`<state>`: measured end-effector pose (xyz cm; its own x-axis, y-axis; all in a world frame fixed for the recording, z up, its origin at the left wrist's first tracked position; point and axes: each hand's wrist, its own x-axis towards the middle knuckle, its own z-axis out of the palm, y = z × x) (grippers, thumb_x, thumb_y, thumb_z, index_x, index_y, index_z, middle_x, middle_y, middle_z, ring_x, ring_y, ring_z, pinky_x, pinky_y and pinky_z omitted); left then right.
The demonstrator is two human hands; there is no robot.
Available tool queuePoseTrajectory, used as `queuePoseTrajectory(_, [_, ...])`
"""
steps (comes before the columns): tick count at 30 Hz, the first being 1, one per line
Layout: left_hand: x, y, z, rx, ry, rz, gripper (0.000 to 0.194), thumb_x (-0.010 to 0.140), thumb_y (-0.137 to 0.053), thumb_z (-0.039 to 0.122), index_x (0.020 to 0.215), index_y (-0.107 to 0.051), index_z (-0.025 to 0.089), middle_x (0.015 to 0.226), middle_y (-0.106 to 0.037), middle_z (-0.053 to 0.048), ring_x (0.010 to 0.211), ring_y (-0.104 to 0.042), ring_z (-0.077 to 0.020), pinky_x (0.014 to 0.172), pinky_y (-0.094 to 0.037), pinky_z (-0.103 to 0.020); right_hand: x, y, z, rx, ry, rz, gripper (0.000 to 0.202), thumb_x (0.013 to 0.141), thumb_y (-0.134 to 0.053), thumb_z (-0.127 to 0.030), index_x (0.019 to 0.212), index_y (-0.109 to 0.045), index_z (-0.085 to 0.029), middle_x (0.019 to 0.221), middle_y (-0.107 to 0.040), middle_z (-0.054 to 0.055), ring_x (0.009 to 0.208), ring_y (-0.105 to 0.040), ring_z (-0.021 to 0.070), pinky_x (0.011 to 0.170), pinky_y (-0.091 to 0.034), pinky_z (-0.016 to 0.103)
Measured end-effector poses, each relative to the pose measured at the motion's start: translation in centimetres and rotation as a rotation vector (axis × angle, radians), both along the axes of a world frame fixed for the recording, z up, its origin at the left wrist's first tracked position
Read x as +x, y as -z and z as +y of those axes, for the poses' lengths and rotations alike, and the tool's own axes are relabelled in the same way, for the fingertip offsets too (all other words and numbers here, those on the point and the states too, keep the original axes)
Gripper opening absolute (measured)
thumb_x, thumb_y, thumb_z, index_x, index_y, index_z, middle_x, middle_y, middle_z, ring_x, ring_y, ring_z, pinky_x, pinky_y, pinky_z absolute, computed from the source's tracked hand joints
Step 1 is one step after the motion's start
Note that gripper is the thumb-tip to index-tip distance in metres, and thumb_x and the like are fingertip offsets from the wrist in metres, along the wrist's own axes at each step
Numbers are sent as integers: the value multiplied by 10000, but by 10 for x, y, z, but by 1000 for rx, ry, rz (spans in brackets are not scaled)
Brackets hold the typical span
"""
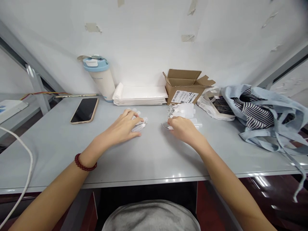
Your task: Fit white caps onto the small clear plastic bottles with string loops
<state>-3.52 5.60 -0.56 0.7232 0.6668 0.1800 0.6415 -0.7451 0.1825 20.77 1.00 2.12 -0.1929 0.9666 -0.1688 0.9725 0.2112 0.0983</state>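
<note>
My left hand (125,125) rests on the grey table with its fingers apart. Thumb and fingers curve around a few small translucent plastic pieces (139,127), touching them; part of these lies hidden under the fingers. To the right, my right hand (183,127) is closed, fingertips pinched at the string end of a small translucent plastic piece (197,124), partly covered by the hand. Just behind it lies a row of similar white translucent pieces (184,110), with thin strings bunched at their left ends.
Behind the hands stand a stack of white envelopes (141,95), an opened cardboard box (184,86) and a blue-lidded tumbler (102,78). A phone (84,110) lies at left. On the right are a plastic bag (208,107) and a light blue cloth bag (267,93).
</note>
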Motion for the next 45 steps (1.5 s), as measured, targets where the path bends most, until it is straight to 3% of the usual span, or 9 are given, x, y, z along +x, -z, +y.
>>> queuePoseTrajectory(7, [3,2,2,8,-120,-34,247,871,-521,350,970,-599,137,999,-553,-122,1045,-448,-297,844,-438,-412,2,4,1,85,-32,40,223,767,-474,-20,857,-647,-128,893,-669,129,903,-594,262,566,-308,284])
queuePoseTrajectory(12, [11,12,4,90,-252,-83,210,856,-523,313,901,-599,122,946,-585,-135,986,-486,-308,821,-445,-418,2,7,2,182,-80,462,193,812,-525,-134,965,-643,-140,976,-675,95,955,-571,237,711,-393,294])
queuePoseTrajectory(15, [13,14,3,97,-312,-176,266,860,-507,315,1003,-591,109,1010,-599,-146,1021,-497,-312,834,-445,-425,-1,10,2,185,-89,695,181,828,-523,-192,950,-649,-150,938,-680,68,870,-582,199,714,-410,287])
queuePoseTrajectory(20, [17,5,-3,-92,-187,-394,374,861,-507,349,1177,-552,155,1045,-636,-84,951,-574,-231,744,-476,-331,-8,9,1,44,-64,931,191,849,-485,-226,898,-652,-146,792,-666,27,683,-560,136,635,-411,260])
queuePoseTrajectory(25, [22,2,-10,-188,-117,-406,360,882,-492,338,1191,-570,172,1037,-659,-64,870,-587,-196,672,-462,-284,-9,6,-1,-66,-86,1037,216,857,-479,-247,911,-661,-142,840,-668,32,655,-528,113,599,-396,242])
queuePoseTrajectory(31, [23,1,-12,-225,-113,-459,234,900,-471,297,953,-656,163,941,-671,-50,817,-578,-169,663,-437,-263,-9,3,-3,-132,-102,1044,237,874,-455,-263,950,-648,-149,826,-645,29,669,-524,119,618,-396,250])
queuePoseTrajectory(37, [24,-4,-12,-330,-137,-536,220,875,-522,312,885,-696,177,880,-693,-28,790,-577,-166,678,-425,-265,-10,3,-4,-180,-56,1103,400,884,-421,-215,1278,-424,-150,875,-638,38,720,-581,136,654,-420,265])
queuePoseTrajectory(45, [22,-5,-12,-577,-144,-612,288,844,-552,412,904,-735,198,833,-716,-37,736,-600,-185,597,-450,-270,-9,7,-3,-173,-83,1250,373,879,-435,-236,1244,-410,-165,853,-651,32,655,-492,117,640,-427,266])
